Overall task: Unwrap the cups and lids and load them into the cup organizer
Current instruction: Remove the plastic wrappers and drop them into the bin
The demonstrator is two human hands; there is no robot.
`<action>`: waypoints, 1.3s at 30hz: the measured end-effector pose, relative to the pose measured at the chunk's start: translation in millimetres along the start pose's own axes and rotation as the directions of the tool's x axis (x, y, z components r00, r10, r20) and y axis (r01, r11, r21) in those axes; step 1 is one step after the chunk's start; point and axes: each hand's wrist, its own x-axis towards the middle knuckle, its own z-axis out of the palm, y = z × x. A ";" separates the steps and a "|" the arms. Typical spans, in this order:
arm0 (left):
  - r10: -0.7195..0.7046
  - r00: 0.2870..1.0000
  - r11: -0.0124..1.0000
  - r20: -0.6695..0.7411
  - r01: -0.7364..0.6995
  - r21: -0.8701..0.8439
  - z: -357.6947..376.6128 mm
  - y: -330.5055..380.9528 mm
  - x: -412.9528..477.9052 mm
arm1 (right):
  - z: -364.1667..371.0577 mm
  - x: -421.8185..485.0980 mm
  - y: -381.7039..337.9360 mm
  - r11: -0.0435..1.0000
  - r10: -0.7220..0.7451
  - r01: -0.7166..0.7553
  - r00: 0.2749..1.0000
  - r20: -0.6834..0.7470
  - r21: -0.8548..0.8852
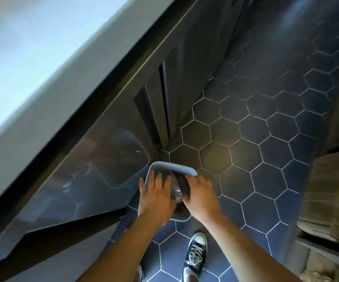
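A grey waste bin (172,165) stands on the floor beside the dark counter front, seen from above. Both hands hang over its opening. My left hand (156,197) is spread flat with the fingers apart, partly covering the bin's left side. My right hand (200,195) pinches a crumpled piece of clear plastic wrap (176,191) over the bin's dark inside. No cups, lids or cup organizer appear in this view.
A glossy dark cabinet front (111,151) runs diagonally on the left under a pale counter top (22,64). Blue hexagon floor tiles (266,139) fill the middle. Cardboard boxes (331,192) sit at the right. My dark sneaker (197,253) is below the bin.
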 end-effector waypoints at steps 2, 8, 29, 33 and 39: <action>-0.021 1.000 1.000 -0.021 0.021 -0.003 -21.3 4.2 -20.4 | -21.4 -18.5 -9.0 0.999 -0.028 0.027 1.000 -0.012 -0.041; -0.068 0.993 0.997 -0.099 0.065 -0.027 -81.3 16.4 -87.1 | -78.6 -75.5 -32.0 0.983 -0.136 0.133 0.991 -0.008 -0.128; -0.396 0.794 0.916 -0.462 0.374 -0.142 -213.6 -54.7 -331.9 | -181.4 -212.6 -192.2 0.766 -0.579 0.499 0.809 -0.099 -0.405; -0.448 0.720 0.888 -0.529 0.429 -0.168 -217.8 -92.2 -375.9 | -183.2 -235.9 -253.8 0.724 -0.661 0.579 0.738 -0.137 -0.376; -0.555 0.639 0.824 -0.532 0.511 -0.246 -222.1 -146.3 -439.0 | -167.6 -273.3 -330.1 0.660 -0.742 0.675 0.654 -0.146 -0.331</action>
